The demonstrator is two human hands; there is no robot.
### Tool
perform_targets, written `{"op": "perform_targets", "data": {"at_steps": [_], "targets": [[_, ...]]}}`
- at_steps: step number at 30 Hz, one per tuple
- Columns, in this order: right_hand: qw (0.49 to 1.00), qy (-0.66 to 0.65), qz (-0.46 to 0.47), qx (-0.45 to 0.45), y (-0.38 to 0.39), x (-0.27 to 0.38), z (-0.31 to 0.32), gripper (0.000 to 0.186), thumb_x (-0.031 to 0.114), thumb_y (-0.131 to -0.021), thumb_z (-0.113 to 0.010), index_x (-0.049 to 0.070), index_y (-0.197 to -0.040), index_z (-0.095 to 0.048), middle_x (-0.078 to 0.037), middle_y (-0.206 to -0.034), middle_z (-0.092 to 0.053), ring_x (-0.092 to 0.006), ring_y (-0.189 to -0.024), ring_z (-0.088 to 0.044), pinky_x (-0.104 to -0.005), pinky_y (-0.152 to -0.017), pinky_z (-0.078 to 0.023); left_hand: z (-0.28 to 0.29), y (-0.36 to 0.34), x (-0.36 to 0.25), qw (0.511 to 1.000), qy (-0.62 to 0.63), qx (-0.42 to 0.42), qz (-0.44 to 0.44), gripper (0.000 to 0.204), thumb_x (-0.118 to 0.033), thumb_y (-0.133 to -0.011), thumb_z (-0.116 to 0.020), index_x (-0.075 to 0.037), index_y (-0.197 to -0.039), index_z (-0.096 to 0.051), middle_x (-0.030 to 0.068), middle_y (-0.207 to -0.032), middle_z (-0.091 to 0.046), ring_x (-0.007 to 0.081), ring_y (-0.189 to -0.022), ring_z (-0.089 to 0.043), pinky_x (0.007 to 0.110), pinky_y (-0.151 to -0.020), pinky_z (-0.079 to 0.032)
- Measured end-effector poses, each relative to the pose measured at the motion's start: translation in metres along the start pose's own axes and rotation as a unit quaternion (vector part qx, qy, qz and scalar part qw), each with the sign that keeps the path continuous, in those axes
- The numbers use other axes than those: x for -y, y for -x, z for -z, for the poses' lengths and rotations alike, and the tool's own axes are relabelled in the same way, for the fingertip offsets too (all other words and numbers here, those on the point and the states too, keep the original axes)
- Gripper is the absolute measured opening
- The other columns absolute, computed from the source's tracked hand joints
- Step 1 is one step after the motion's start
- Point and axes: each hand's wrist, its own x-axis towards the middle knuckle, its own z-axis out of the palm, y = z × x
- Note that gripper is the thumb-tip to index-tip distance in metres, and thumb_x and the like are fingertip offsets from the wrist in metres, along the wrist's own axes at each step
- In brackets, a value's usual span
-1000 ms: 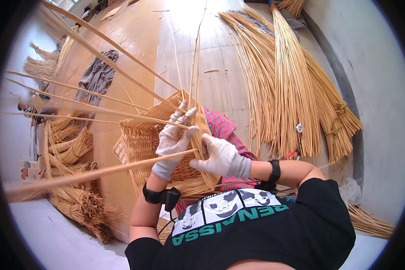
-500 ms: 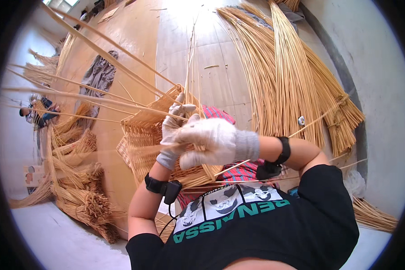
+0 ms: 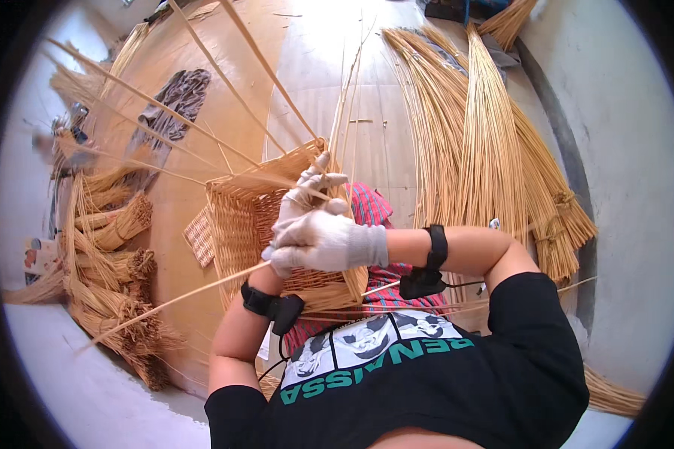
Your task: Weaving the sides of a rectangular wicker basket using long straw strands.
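Observation:
A pale wicker basket (image 3: 240,224) with long loose canes (image 3: 187,120) fanning up and out from its rim sits on red striped cloth (image 3: 371,198) before me. My left hand (image 3: 307,191), in a whitish glove, is closed on cane at the right rim, its index finger raised along the stakes. My right hand (image 3: 314,243), gloved alike, crosses over the lower part of my left hand and pinches a thin cane (image 3: 172,303) that runs out to the lower left. My left palm and wrist are mostly hidden behind it.
Large cane bundles lie along the right wall (image 3: 487,150) and at the left (image 3: 112,314). A crumpled grey cloth (image 3: 165,112) is on the floor at upper left. A blurred person (image 3: 56,146) is at the far left.
My right hand has moved left from the rim's right side across my left hand. The cane running lower left has swung downward. My left hand stays at the rim.

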Motion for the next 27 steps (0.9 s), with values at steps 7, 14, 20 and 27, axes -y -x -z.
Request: {"op": "perform_targets", "data": {"at_steps": [7, 14, 20, 27], "targets": [[0.904, 0.118, -0.084, -0.402, 0.017, 0.006, 0.047, 0.054, 0.029, -0.080, -0.081, 0.004, -0.124, -0.062, -0.017, -0.104, -0.070, -0.0357, -0.088, -0.069, -0.0413, -0.080, -0.056, 0.022, 0.002, -0.014, 0.997, 0.003, 0.083, -0.003, 0.055, -0.045, -0.109, -0.047, 0.003, -0.133, -0.062, 0.0096, -0.128, -0.066, 0.0186, -0.119, -0.059, 0.035, -0.106, -0.045], [0.956, 0.228, -0.081, 0.168, -0.025, 0.045, 0.175, 0.050, 0.021, -0.098, -0.067, 0.004, -0.143, -0.055, -0.014, -0.132, -0.068, -0.0259, -0.111, -0.067, -0.0361, -0.098, -0.053, 0.014, 0.002, -0.028, 0.983, -0.089, 0.161, 0.007, 0.032, -0.026, -0.106, -0.060, -0.001, -0.124, -0.068, 0.0040, -0.111, -0.070, 0.0112, -0.098, -0.064, 0.031, -0.089, -0.052], [0.917, -0.176, 0.126, -0.334, -0.006, -0.071, 0.164, 0.033, -0.012, -0.088, -0.072, 0.009, -0.111, -0.060, -0.001, -0.108, -0.071, -0.0149, -0.105, -0.068, -0.0316, -0.091, -0.058, 0.002, -0.009, -0.002, 0.998, -0.062, -0.020, 0.007, 0.032, -0.009, -0.088, -0.081, -0.005, -0.114, -0.062, 0.0027, -0.104, -0.067, 0.0089, -0.096, -0.062, 0.025, -0.084, -0.053], [0.908, 0.279, -0.199, -0.240, -0.013, -0.048, 0.159, 0.038, 0.044, -0.098, -0.065, 0.006, -0.102, -0.066, -0.014, -0.092, -0.074, -0.0253, -0.085, -0.072, -0.0461, -0.094, -0.052, 0.016, -0.002, -0.010, 0.986, -0.157, 0.025, 0.045, 0.023, -0.013, -0.095, -0.075, -0.005, -0.116, -0.076, 0.0019, -0.112, -0.070, 0.0093, -0.101, -0.063, 0.028, -0.088, -0.054]]}}
